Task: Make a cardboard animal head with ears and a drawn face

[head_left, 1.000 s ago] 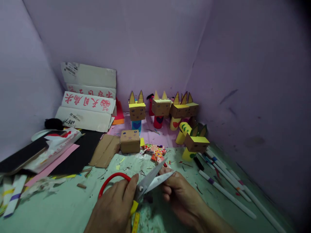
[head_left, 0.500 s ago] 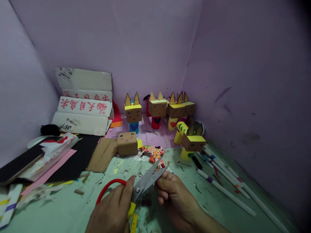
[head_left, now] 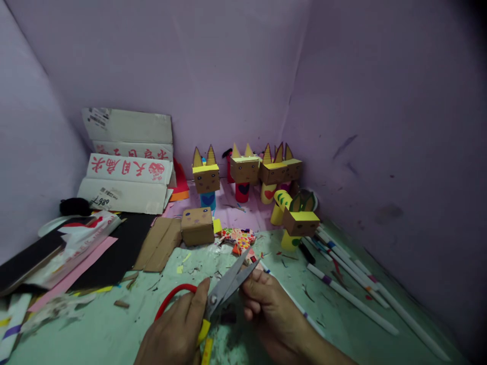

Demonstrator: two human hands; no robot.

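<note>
My left hand (head_left: 173,324) is wrapped round a pair of scissors (head_left: 228,284) with red and yellow handles. The blades stand slightly apart and point up and to the right. At their tips my right hand (head_left: 266,301) is closed in a pinch; whatever lies between its fingers is too small or hidden to name. Just beyond the blades is a flower-patterned piece (head_left: 243,237). A small cardboard box (head_left: 198,226) with a drawn face rests behind the scissors. Below the hands a yellow strip (head_left: 207,351) lies on the table.
Several box-headed figures with pointed ears, such as a blue-bodied one (head_left: 206,180), stand at the back. White rolled sticks (head_left: 353,299) lie to the right. Folded cardboard (head_left: 127,170), black sheets (head_left: 117,248) and a plastic wrapper (head_left: 83,243) fill the left. Scraps litter the green tabletop (head_left: 148,314).
The view has shifted slightly, so the background sits a little to the left. The scissor blades look slightly closer together. Both hands keep nearly the same pose.
</note>
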